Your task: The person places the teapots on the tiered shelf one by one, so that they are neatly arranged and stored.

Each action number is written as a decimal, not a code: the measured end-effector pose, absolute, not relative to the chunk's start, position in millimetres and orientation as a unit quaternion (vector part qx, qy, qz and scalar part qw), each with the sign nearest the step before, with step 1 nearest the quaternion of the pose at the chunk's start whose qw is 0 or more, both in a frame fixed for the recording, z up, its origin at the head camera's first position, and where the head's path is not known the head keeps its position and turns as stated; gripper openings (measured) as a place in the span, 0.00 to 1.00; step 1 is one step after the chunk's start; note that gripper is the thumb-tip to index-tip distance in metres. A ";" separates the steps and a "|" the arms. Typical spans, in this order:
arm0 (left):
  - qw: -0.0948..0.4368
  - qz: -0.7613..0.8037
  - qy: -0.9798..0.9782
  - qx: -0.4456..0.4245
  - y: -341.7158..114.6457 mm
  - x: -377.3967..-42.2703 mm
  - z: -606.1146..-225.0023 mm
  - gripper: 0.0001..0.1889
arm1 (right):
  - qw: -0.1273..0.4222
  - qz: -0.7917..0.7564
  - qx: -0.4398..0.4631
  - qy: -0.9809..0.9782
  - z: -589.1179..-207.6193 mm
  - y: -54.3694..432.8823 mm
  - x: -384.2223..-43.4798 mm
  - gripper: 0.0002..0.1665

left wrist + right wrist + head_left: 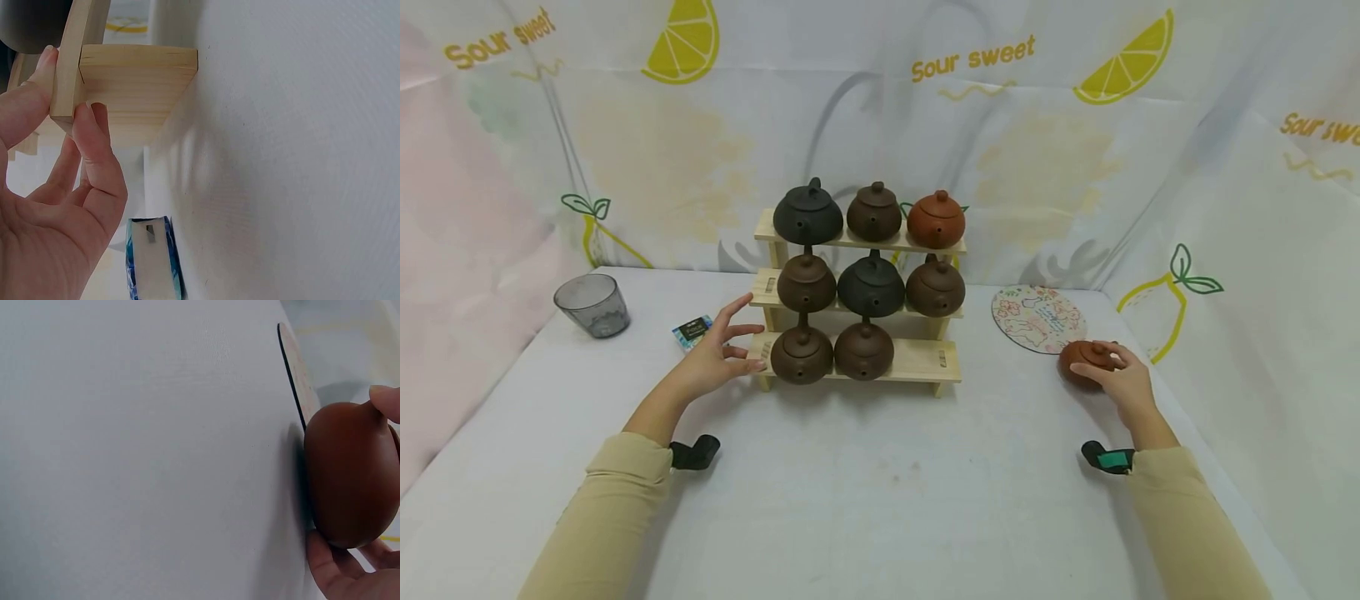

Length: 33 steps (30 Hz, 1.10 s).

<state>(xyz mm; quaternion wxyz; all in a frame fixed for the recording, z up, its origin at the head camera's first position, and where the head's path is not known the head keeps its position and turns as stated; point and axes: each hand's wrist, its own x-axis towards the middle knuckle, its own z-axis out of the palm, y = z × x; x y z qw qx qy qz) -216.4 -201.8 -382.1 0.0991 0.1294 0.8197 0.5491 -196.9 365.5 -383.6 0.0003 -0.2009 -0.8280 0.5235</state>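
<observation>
A three-step wooden display stand point(917, 358) stands on the white table, bearing several small teapots. My left hand point(707, 362) is at the left end of its lowest step. In the left wrist view, thumb and fingers pinch the edge of the wooden board point(67, 78), thumb on one face and fingertips on the other. Far to the right, my right hand point(1123, 379) grips a reddish-brown clay teapot point(1077, 357). In the right wrist view the teapot point(350, 475) has fingers round its body and the thumb at its spout. On the lowest step, two brown teapots point(802, 357) sit toward the left.
A round patterned mat point(1037, 319) lies just behind the right-hand teapot. At the left are a grey translucent cup point(592, 307) and a small blue packet point(691, 331) beside the stand. A printed white cloth point(865, 108) hangs behind the table.
</observation>
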 end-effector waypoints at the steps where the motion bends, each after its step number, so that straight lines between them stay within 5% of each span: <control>1: 0.100 0.549 0.820 0.128 -201.7 -216.2 -381.8 0.54 | -0.002 0.523 -0.196 -0.829 -383.2 364.7 -195.5 0.48; 33: 0.104 0.541 0.826 0.118 -201.3 -216.9 -381.9 0.54 | -0.009 0.529 0.014 -0.849 -355.9 284.7 -169.8 0.37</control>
